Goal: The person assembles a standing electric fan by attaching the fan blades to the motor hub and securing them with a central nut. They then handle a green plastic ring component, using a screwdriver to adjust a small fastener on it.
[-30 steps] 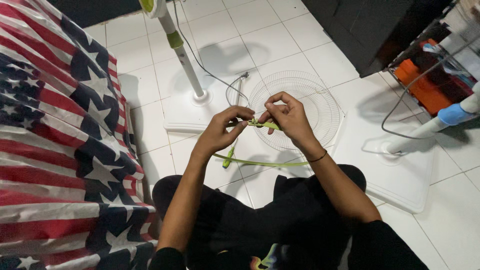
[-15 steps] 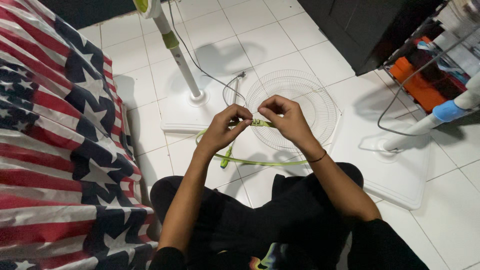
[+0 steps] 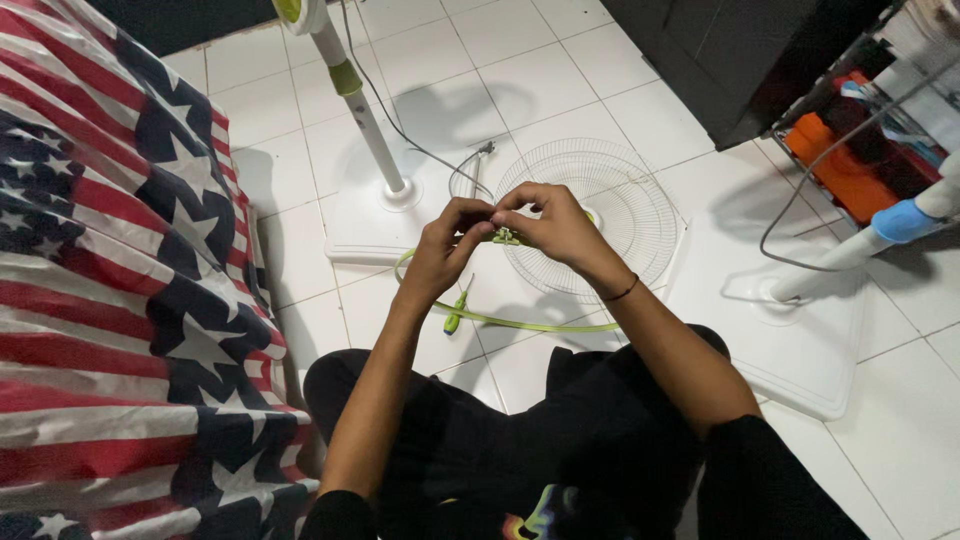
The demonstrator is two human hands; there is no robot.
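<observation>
Both hands meet above the white tiled floor (image 3: pixel 560 70), the left hand (image 3: pixel 445 245) and the right hand (image 3: pixel 555 225) each with a closed fingertip grip on the clasp end of a thin green plastic ring band (image 3: pixel 520 324), whose loop hangs down and curves beneath the wrists. Just behind the hands a round white wire fan guard (image 3: pixel 625 205) lies flat on the tiles, beside the white base of a standing fan (image 3: pixel 365 225). A green-handled screwdriver (image 3: pixel 456 312) lies on the floor under the left wrist, and a star-and-stripe patterned cloth (image 3: pixel 110 260) covers the left side.

A thin lime-green plastic band (image 3: pixel 520 324), a round white wire fan grille (image 3: pixel 610 205), and a red-white-and-blue cloth with stars and stripes (image 3: pixel 110 270) at the left.
</observation>
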